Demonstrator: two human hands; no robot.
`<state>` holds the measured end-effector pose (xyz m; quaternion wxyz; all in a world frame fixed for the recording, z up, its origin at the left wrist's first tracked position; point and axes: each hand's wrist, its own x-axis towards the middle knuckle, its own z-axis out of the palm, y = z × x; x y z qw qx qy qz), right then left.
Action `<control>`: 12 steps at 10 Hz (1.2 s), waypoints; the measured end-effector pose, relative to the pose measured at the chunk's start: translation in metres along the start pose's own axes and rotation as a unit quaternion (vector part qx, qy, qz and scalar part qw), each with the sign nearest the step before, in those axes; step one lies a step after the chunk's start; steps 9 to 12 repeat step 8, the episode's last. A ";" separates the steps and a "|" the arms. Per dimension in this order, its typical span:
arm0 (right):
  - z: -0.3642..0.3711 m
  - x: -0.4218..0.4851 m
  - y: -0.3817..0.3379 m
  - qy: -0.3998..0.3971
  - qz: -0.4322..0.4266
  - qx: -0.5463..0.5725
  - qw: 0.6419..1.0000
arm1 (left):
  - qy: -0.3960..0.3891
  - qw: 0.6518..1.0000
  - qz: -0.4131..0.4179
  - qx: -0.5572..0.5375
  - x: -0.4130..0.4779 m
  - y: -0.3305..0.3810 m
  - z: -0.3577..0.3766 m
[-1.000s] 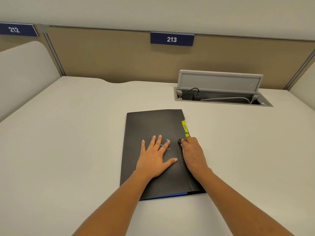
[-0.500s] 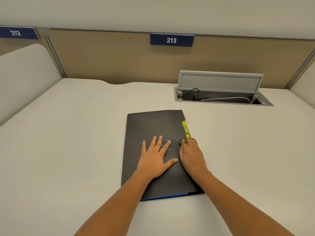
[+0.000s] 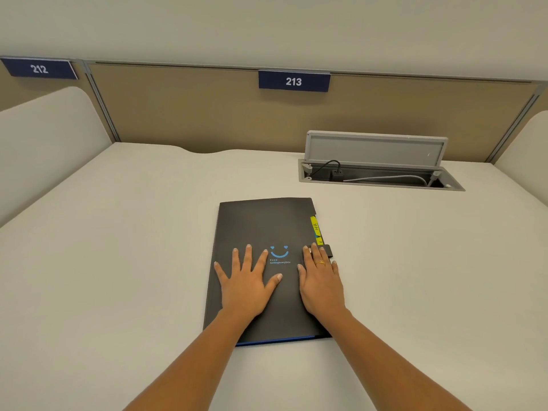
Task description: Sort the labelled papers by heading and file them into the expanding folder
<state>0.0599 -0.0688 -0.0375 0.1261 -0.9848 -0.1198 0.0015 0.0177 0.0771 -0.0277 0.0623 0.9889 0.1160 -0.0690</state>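
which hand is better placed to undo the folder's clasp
Probably the right. The right hand lies flat on the folder, right beside the black clasp tab at its right edge; the left hand rests flat on the folder's left half, away from the tab.

**Closed folder held flat under both palms**

Black expanding folder (image 3: 261, 223) lies closed on the surface (image 3: 118, 247). Left grip (image 3: 247, 287) rests flat on the cover, fingers spread. Right grip (image 3: 321, 284) lies flat beside it near the right edge, fingertips at the black clasp tab (image 3: 328, 250). Yellow index tabs (image 3: 315, 229) protrude from that edge. Behind are an open cable tray (image 3: 379, 176) and number plate 213 (image 3: 293, 81).
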 end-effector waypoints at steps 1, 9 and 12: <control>-0.004 -0.005 0.007 -0.012 0.012 0.003 1.000 | -0.012 1.000 0.022 0.002 0.000 0.006 -0.001; -0.026 -0.008 0.021 0.021 0.015 -0.039 0.999 | 0.043 0.996 0.077 -0.019 0.002 0.031 -0.003; -0.026 -0.008 0.021 0.021 0.015 -0.039 0.999 | 0.043 0.996 0.077 -0.019 0.002 0.031 -0.003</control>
